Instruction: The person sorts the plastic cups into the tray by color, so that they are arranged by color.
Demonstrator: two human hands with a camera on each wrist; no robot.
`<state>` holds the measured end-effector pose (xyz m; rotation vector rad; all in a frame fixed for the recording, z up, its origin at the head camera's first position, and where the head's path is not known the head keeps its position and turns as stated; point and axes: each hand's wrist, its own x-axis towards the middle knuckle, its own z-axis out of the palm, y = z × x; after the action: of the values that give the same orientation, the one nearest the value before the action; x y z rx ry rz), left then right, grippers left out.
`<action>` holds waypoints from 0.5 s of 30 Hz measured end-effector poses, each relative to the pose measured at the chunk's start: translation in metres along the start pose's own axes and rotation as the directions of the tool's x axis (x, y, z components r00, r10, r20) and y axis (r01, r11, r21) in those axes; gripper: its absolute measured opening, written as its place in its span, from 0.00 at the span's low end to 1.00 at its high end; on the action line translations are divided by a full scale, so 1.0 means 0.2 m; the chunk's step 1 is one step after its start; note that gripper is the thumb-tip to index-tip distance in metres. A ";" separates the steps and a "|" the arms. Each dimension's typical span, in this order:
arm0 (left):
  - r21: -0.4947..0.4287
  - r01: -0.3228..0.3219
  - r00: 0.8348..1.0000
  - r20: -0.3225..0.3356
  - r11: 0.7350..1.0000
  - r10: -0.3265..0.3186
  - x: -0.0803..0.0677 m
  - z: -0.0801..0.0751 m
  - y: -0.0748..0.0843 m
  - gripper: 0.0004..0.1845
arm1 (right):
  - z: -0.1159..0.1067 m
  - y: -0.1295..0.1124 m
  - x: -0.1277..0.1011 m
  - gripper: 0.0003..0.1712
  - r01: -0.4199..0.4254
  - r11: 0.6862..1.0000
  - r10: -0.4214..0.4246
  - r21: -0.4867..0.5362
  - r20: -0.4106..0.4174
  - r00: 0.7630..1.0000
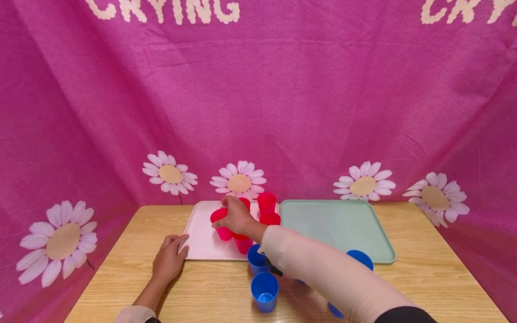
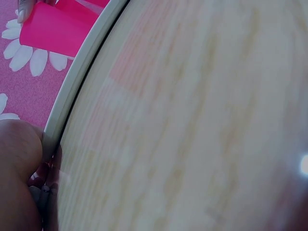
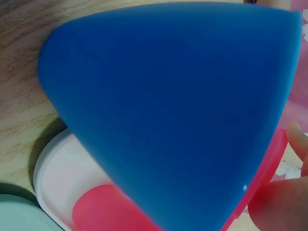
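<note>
Head view: your left hand (image 1: 167, 262) and right hand (image 1: 238, 217) are well apart. Left grips the left edge of the pale pink tray (image 1: 198, 244); right pinches the rim of a red cup (image 1: 225, 233), leftmost of the cluster, over that tray. Can't tell if its base touches down; your fingers and the neighbours hide it.

Main risk, as judged: your wrist. A blue cup (image 1: 255, 258) sits right by the black strap (image 1: 274, 269) and fills most of the right wrist view, so drawing the arm back or dropping it could tip that cup. The other blue cup (image 1: 264, 294), just nearer, would likely get hit too. Second risk: the held cup is crowded by other red cups (image 1: 243, 246); a sideways nudge could topple one. A rim pinch may also let the cup swing. If your left hand tugs the tray, everything standing on it could shift.

Around: green tray (image 1: 327, 224) right of the pink one, both on the wooden table (image 1: 214, 287), pink cloth (image 1: 299, 112) behind. Your right sleeve (image 1: 323, 269) crosses the green tray's near left corner and partly covers more blue cups (image 1: 360, 258) at near right, so watch the elbow side.
</note>
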<state>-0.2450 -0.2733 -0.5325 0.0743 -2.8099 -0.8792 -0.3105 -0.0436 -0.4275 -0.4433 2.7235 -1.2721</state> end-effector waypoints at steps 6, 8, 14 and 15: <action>-0.005 0.008 1.000 0.007 1.000 -0.008 0.00 0.00 0.00 0.22 | 0.01 0.01 0.01 0.40 0.020 1.000 -0.020 -0.003 0.006 1.000; -0.005 0.006 1.000 0.007 1.000 -0.006 0.00 0.00 0.00 0.22 | 0.01 0.01 0.01 0.40 0.025 1.000 -0.025 -0.002 0.010 1.000; -0.003 -0.002 1.000 0.000 1.000 0.002 0.00 0.00 -0.01 0.22 | 0.02 0.01 0.01 0.36 0.037 0.999 -0.036 -0.039 0.022 0.999; -0.004 -0.002 1.000 -0.001 1.000 0.002 0.00 0.01 -0.01 0.22 | 0.02 0.01 0.01 0.36 0.038 0.998 -0.037 -0.046 0.023 0.999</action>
<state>-0.2459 -0.2742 -0.5342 0.0712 -2.8065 -0.8836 -0.3128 -0.0452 -0.4320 -0.5130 2.7438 -1.2068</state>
